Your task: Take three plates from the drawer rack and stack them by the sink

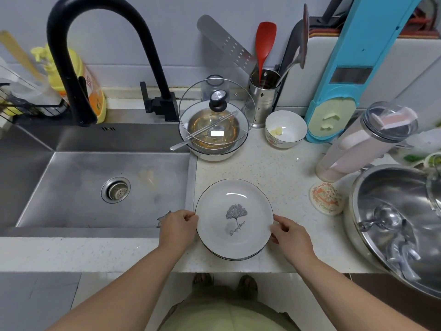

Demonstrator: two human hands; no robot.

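A stack of white plates (235,204) with a dark rim and a grey leaf print rests on the speckled counter (274,173), just right of the steel sink (95,182). More plate rims show under the top one at the front. My left hand (177,226) grips the stack's left edge, thumb on the rim. On the opposite edge, my right hand (290,232) holds the rim the same way. The drawer rack is out of view.
A lidded bowl (214,125) with a spoon stands behind the plates, a small white bowl (285,129) to its right. A large steel bowl with a ladle (393,223) fills the right side. A black faucet (78,68) arches over the sink. A coaster (327,198) lies near.
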